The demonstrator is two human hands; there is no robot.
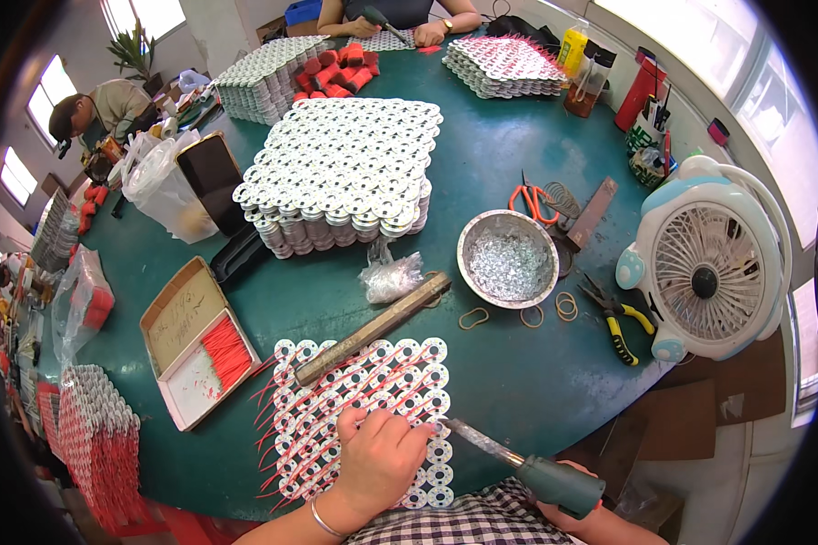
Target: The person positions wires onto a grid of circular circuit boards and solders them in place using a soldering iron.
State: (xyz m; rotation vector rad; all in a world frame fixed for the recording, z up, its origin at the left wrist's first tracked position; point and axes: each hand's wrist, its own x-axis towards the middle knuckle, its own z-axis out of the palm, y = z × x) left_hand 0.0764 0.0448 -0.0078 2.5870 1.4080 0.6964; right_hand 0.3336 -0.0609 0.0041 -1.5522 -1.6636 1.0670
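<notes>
A panel of round white circuit boards (438, 454) lies before me, with thin red wires (265, 427) running across it. A worn, brownish bar (373, 329) rests slantwise over its far part. My left hand (377, 454) is over the panel, thumb and fingers pinched together at its right side. What they pinch is too small to make out. In my right hand (568, 520) is a soldering iron (559, 486) with a green handle. Its tip points left, at the panel's right edge close to my left fingertips. The iron hides part of that hand.
A bowl of silvery bits (509, 259) sits beyond the panel, near yellow-handled pliers (620, 322) and a fan (704, 272). Left are a box of red wires (186, 350) and a wired stack (100, 436). A tall stack of panels (341, 173) stands behind. Two people work farther off.
</notes>
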